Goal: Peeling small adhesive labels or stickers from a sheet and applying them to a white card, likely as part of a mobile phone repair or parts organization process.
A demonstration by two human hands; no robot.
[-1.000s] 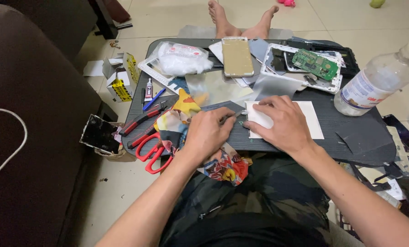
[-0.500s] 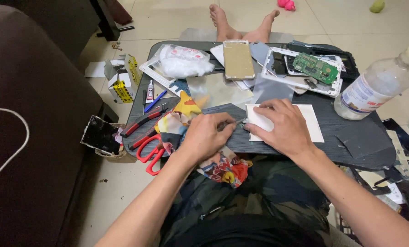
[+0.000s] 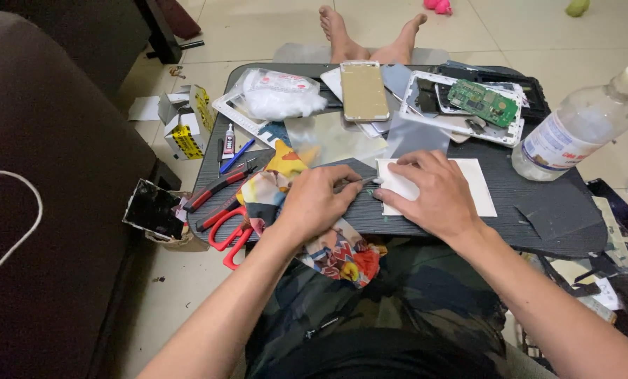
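My left hand (image 3: 319, 205) pinches a thin grey metal tool (image 3: 361, 182), whose tip points right at the left edge of a white sheet (image 3: 477, 184). The sheet lies on the dark lap table (image 3: 538, 210). My right hand (image 3: 430, 194) lies on the sheet's left part, fingers bent and pressing it down. The two hands almost touch at the tool tip. A colourful cloth (image 3: 338, 253) lies under my left wrist and hangs over the table's near edge.
Further back on the table lie a gold phone back (image 3: 364, 90), a white phone frame with a green circuit board (image 3: 484, 102), and a bag of white wadding (image 3: 280, 93). A plastic bottle (image 3: 573, 130) stands right. Red scissors (image 3: 227, 236), pliers (image 3: 214, 188), and a glue tube (image 3: 228, 139) lie left.
Both hands stay at the sheet's left edge; the tool tip has shifted only slightly against it. Nothing else has moved.
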